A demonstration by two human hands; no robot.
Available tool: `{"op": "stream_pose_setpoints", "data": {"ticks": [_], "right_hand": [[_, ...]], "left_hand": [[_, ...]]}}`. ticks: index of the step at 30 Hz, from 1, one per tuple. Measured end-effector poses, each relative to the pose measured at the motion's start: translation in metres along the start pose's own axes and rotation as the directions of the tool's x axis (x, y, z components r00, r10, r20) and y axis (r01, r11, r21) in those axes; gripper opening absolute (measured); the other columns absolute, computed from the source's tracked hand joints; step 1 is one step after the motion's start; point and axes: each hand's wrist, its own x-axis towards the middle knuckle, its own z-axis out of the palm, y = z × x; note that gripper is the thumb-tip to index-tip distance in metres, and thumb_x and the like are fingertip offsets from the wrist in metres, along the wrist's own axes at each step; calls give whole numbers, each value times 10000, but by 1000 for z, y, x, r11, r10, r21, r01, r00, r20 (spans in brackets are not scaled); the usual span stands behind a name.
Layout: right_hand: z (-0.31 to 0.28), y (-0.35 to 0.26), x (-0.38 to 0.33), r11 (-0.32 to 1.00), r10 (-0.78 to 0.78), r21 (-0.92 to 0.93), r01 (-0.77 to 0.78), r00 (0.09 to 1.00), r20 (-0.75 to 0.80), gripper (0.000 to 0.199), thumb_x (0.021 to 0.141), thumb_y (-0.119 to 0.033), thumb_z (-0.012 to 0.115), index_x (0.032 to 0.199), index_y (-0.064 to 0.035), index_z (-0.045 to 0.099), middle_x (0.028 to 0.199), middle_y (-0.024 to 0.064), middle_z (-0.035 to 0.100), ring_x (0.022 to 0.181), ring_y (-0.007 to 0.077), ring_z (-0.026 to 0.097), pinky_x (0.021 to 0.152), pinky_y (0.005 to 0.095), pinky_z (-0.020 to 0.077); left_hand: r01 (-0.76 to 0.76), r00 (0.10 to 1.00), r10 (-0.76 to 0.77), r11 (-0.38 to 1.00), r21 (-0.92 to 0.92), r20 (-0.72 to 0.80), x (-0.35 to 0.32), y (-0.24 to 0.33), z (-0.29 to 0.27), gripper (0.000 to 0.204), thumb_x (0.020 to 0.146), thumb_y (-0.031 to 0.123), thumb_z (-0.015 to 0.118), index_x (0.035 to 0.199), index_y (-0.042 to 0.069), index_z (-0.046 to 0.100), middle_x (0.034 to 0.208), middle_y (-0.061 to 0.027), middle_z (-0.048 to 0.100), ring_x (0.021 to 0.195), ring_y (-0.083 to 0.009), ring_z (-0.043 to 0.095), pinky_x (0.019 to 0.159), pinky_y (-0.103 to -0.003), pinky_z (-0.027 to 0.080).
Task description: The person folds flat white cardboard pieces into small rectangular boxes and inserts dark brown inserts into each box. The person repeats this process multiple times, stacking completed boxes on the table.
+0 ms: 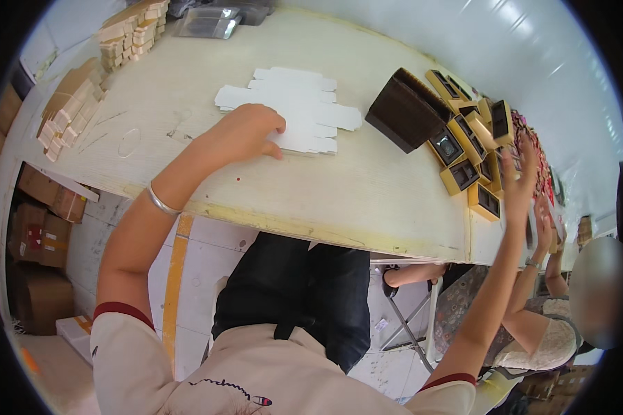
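Note:
A stack of flat white cardboard box blanks (294,104) with flaps lies on the table. My left hand (249,131) is over its near left edge, thumb and forefinger curved with a gap between them; the other fingers are mostly hidden. Off to the right, my right hand (522,173) is raised with its fingers stretched apart, beside a pile of small yellow boxes with dark fronts (464,135). One box (501,123) sits tilted on top of the pile, close to my right fingertips; whether they touch it I cannot tell.
A dark brown box (408,111) stands tilted left of the pile. Stacked tan cardboard pieces (73,111) line the left edge; clear plastic trays (208,24) lie at the back. Many small red items (536,149) are far right, near another person's hands (543,225).

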Motion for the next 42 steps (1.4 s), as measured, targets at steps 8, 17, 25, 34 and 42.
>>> {"op": "stream_pose_setpoints", "data": {"ticks": [8, 17, 25, 34, 42], "right_hand": [[54, -134, -86, 972, -156, 211, 106, 958, 239, 536, 770, -53, 723, 1274, -43, 542, 1341, 192, 489, 1199, 370, 501, 1006, 419, 410], [52, -163, -168, 927, -286, 312, 209, 931, 226, 119, 738, -47, 695, 811, -35, 602, 679, 77, 546, 641, 282, 526, 647, 378, 418], [72, -154, -166, 979, -178, 125, 161, 974, 142, 204, 740, -64, 707, 922, -34, 620, 1085, 136, 555, 938, 294, 554, 769, 397, 450], [67, -161, -175, 947, -292, 218, 237, 917, 272, 233, 701, -40, 665, 924, 2, 611, 980, 123, 567, 895, 287, 570, 768, 405, 457], [74, -158, -130, 982, -73, 183, -56, 776, 627, 56, 798, -39, 588, 768, 9, 591, 760, 176, 599, 756, 360, 599, 671, 428, 470]], "left_hand": [[-208, 827, 387, 885, 416, -409, -15, 12, 5, 77, 788, 117, 612, 801, 42, 599, 736, -87, 574, 685, -256, 591, 559, -368, 483], [-469, 839, 439, 883, -19, -322, -61, 137, 78, 156, 788, 203, 673, 731, 86, 587, 644, -45, 563, 626, -233, 578, 524, -346, 449], [-328, 815, 354, 934, 137, -459, -27, 139, 82, 201, 741, 204, 729, 826, 72, 603, 843, -64, 583, 793, -243, 570, 635, -376, 443], [-398, 857, 361, 917, -25, -368, -57, 123, 86, 185, 746, 175, 718, 868, 50, 657, 866, -54, 580, 761, -245, 556, 656, -350, 464], [-289, 946, 272, 954, -80, -174, -16, 113, 72, 124, 841, 148, 618, 798, 36, 650, 815, -92, 566, 735, -277, 558, 657, -391, 456]]}}
